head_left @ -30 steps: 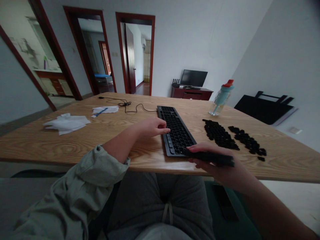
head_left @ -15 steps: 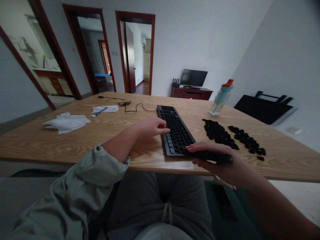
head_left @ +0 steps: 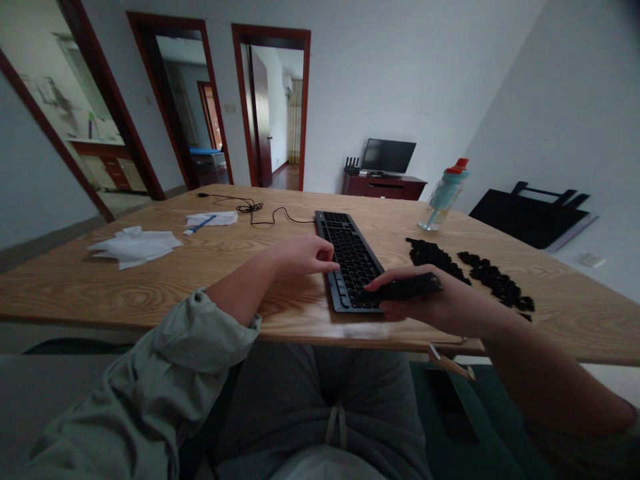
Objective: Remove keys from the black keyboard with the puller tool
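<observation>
A person's right hand [head_left: 443,307], its grip closed around a black tool [head_left: 407,287], has shifted left and up from half a second earlier, reaching farther over the near end of a keyboard [head_left: 353,257]. The left hand [head_left: 303,255] stays at the keyboard's left edge, fingers curled; whether its grip clamps the frame cannot be told. Nearest, a dark flat object [head_left: 453,407] lies on a green seat [head_left: 487,433] at right. On the wooden counter [head_left: 165,290], the right hand blocks the keyboard's near right corner and part of a cluster of small black pieces [head_left: 435,257]; a looser cluster [head_left: 495,279] lies to its right. At left rests white tissue [head_left: 137,247]; across, at right, stands a red-topped bottle [head_left: 443,198]. The gray-edged keyboard lies flat, lengthwise away from the person, its dark grid partly visible, a black cable [head_left: 281,210] trailing from its far end.
</observation>
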Available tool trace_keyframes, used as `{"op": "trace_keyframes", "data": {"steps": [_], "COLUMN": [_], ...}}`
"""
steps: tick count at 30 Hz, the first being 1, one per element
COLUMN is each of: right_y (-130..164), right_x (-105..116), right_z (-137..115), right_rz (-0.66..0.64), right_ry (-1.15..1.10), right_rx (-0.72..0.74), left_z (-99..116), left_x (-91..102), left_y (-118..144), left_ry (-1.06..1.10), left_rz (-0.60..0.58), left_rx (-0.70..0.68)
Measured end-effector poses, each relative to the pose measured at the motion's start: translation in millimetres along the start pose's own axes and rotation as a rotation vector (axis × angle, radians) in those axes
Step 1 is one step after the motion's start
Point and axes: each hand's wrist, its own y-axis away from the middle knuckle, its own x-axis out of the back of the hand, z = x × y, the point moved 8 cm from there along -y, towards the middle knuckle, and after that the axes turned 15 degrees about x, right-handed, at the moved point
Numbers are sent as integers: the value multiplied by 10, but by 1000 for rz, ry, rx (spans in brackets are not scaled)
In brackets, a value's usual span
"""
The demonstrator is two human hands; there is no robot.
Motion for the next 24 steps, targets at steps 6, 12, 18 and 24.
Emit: {"op": "trace_keyframes", "data": {"steps": [6, 12, 18, 24], "right_y": [-259, -328, -483, -501], "right_x": [78, 52, 18, 88], "right_z": [-29, -101, -115, 5], "right_rz": [-128, -261, -339, -327], "right_ry": [-67, -67, -38, -23], "right_rx": [-46, -62, -103, -93], "left_z": [-27, -39, -30, -34], "left_x": [-5, -21, -34, -13], "left_y": [-29, -53, -39, -35], "left_ry": [-15, -19, -9, -17], "left_rz": [14, 17, 1, 10], "left_rx": [-7, -11, -19, -18]}}
